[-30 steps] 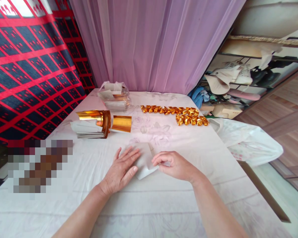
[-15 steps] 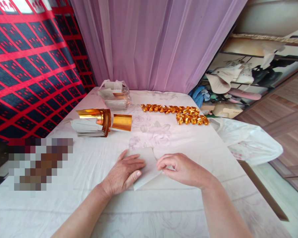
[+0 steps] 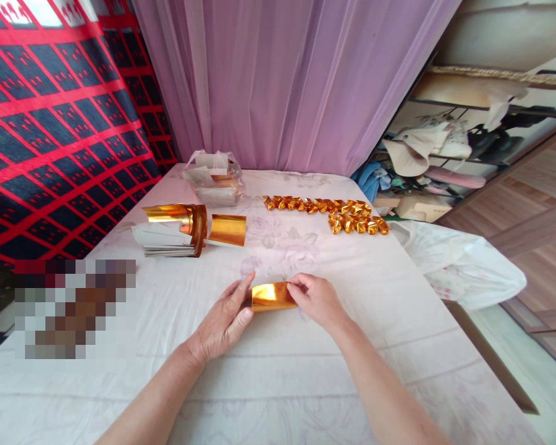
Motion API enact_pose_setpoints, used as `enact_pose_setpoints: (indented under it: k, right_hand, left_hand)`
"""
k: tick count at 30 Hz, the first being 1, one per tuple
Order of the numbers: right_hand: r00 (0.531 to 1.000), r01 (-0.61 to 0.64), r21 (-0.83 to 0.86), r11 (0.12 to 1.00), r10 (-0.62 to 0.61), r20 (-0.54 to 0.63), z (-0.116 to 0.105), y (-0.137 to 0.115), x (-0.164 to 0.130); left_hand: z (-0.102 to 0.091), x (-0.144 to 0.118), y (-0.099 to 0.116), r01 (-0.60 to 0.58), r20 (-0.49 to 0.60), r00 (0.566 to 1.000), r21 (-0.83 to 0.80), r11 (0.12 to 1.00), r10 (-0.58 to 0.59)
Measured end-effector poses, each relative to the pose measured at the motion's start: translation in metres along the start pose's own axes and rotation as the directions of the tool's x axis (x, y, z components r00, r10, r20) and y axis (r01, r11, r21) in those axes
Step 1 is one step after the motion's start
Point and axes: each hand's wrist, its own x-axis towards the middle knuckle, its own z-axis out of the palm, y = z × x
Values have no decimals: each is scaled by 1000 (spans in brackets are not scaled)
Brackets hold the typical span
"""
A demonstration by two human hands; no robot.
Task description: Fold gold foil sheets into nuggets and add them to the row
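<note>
A small sheet of gold foil paper (image 3: 271,296) lies folded on the white floral sheet, its shiny gold side up. My left hand (image 3: 225,321) presses its left end with thumb and fingers. My right hand (image 3: 315,300) pinches its right end. Farther back on the left sits a stack of gold-and-white foil sheets (image 3: 171,232) with one curled gold sheet (image 3: 227,229) beside it. A row and cluster of folded gold pieces (image 3: 333,214) lies at the back right.
A clear plastic bag of more foil paper (image 3: 215,179) stands near the purple curtain. A white plastic bag (image 3: 463,266) hangs off the bed's right edge. A red-and-black patterned cloth (image 3: 50,130) covers the left wall. Cluttered shelves (image 3: 445,148) stand at the right.
The sheet lay white side up under both hands; it has been folded over and now shows its gold side. Both hands moved slightly away from me, closer together.
</note>
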Motion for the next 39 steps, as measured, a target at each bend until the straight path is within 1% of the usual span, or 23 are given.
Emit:
enact_pose_setpoints:
  k: [3,5,8,12,14,17,20,22,25,27,28,34,39]
  right_hand:
    - [997,49,-142,989,-56,-49,11,-1,0]
    - [994,61,-204,977,-77,-72,16,-2,0]
    - [993,53,-266,963,-79,-89,20,-3,0]
    - [992,66,-296,953,-94,-81,22,-3,0]
    - [992,67,-302,951,-95,-79,22,-4,0]
    - [994,41,-293,955,-70,-89,23,-6,0]
    - [995,-7,-264,965,-21,-102,22,-7,1]
    - [996,-43,-244,969,22,-87,20,-8,3]
    - [989,-148,-187,971,149,-6,13,-11,10]
    - [967,-232,-127,964,243,79,9,-13,17]
    - [959,-250,-107,962,262,107,7,-14,21]
    - [937,-291,6,957,283,206,9,-11,35]
    - [938,-270,127,954,231,259,10,-5,31]
  left_hand:
    - [7,-1,-3,21,-53,998,11,1000,-21]
    - [11,-1,-3,15,-78,997,62,998,-10]
    - [14,-1,2,-21,-97,994,213,977,43]
    - [12,1,17,-49,-131,984,454,889,122]
    - [12,2,23,-84,-103,982,514,854,159]
    - [17,3,27,-121,-75,981,493,862,180]
    - [23,3,24,-95,-83,986,434,896,145]
    - [26,3,22,-72,-84,989,422,904,118]
    - [26,2,20,-63,-72,992,429,901,103]
    - [25,2,19,-73,-42,994,438,896,101]
    - [25,2,19,-75,-34,994,443,893,100]
    - [27,2,15,-77,-41,993,466,881,109]
    - [29,2,14,-67,-51,993,464,883,102]
